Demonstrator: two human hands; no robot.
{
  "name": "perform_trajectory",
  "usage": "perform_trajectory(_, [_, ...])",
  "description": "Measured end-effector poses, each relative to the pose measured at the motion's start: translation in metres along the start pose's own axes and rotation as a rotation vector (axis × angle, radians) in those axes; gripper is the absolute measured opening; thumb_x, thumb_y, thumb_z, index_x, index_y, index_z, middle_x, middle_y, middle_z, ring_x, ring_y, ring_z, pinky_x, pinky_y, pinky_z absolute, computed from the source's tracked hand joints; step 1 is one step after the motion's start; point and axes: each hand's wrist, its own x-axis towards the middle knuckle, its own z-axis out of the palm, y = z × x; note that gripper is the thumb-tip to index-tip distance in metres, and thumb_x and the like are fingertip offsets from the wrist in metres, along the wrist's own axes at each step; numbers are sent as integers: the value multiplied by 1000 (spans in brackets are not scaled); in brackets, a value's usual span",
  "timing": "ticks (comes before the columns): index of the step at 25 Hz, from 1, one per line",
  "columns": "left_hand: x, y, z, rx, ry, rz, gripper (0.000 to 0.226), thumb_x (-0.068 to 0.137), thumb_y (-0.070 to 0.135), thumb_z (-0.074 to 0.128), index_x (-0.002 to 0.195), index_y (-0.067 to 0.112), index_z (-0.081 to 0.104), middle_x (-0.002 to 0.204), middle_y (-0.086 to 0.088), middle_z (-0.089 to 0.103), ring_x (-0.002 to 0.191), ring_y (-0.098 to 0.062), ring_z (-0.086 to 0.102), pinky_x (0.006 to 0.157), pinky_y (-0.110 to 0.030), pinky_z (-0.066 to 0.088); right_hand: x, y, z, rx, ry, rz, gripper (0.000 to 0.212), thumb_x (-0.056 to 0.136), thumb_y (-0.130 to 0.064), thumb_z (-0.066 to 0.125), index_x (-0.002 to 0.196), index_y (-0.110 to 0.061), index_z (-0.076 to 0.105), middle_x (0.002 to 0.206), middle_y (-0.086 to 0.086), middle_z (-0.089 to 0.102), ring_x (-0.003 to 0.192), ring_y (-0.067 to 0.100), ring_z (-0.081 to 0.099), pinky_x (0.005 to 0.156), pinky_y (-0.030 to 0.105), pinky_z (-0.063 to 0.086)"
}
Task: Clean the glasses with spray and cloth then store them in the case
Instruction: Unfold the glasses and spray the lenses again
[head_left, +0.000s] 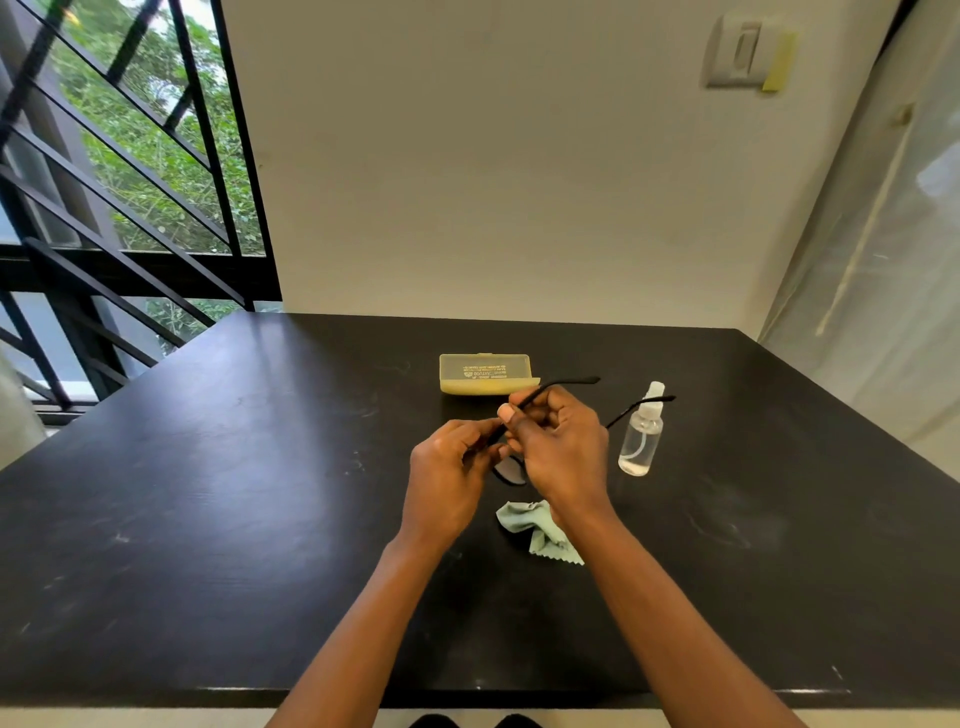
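Black table (208, 493), mid-area: glasses (563, 383) held above surface by both hands. Left hand (449, 467) fingers curled, pinching frame front; right hand (563, 447) fingers curled around temple arm near hinge. Both temple arms unfolded, pointing toward right far corner. Yellow case (485, 374) closed, toward far edge; dark printed label on lid, upside down, unreadable. Clear spray bottle (641, 434) upright, just right of hands. Green cloth (535, 527) crumpled beneath right wrist.
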Motion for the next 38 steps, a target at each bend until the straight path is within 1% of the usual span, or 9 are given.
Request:
perform_trajectory(4, [0,-1,1,56,81,71,25,75,-4,68,99,3,70,85,-10,71,75,4,56,70,4,41,2,1,2,-28,-42,-15,7,84,-10,67,88,-16,65,75,-1,69,63,5,68,59,19,57])
perform_trajectory(12, [3,-5,3,26,159,1,22,76,-1,70,97,3,71,83,-8,72,72,17,50,67,5,40,3,4,0,-72,-69,-82,14,86,-16,65,99,-13,64,76,-14,62,64,-15,59,56,2,45])
perform_trajectory(18, [11,-21,1,-63,243,-230,24,79,11,70,103,6,69,91,-6,71,78,-7,65,73,-13,52,9,34,-30,-231,211,-393,7,88,-16,61,92,-13,66,79,-3,64,71,6,60,62,13,49])
perform_trajectory(21, [12,-25,1,-146,269,-344,26,80,10,69,105,5,68,96,-9,71,86,-16,67,79,-33,57,24,57,-48,-362,408,-365,8,84,-16,67,85,-10,62,82,5,61,73,18,54,63,27,46])
perform_trajectory(24, [12,-27,3,-230,268,-433,28,80,9,69,107,4,67,98,-11,71,88,-17,67,81,-35,56,40,84,-62,-588,547,-180,34,77,-21,73,104,-6,58,109,19,50,96,30,43,78,31,34])
perform_trajectory(26, [12,-28,5,-271,281,-476,28,80,8,68,108,4,67,98,-11,70,87,-17,67,81,-36,56,46,94,-67,-634,492,-72,56,76,-24,75,123,-9,48,125,23,37,110,36,36,87,27,24])
perform_trajectory(29, [12,-29,9,-320,298,-528,27,81,6,67,108,3,66,97,-11,70,86,-17,66,80,-35,56,51,102,-70,-583,343,-102,75,80,-19,71,138,-28,25,131,24,32,114,35,39,86,32,32])
perform_trajectory(33, [12,-28,12,-373,317,-565,27,81,6,66,109,4,66,95,-6,68,88,-17,66,81,-35,56,55,99,-71,-589,279,-55,69,89,-11,59,145,-25,21,123,23,47,103,29,52,78,32,40])
perform_trajectory(38, [13,-30,15,-420,334,-563,26,82,5,66,108,5,66,95,-5,68,88,-15,66,82,-35,55,43,87,-60,-445,197,-161,68,88,-5,58,145,-20,24,126,20,45,97,15,43,79,28,40])
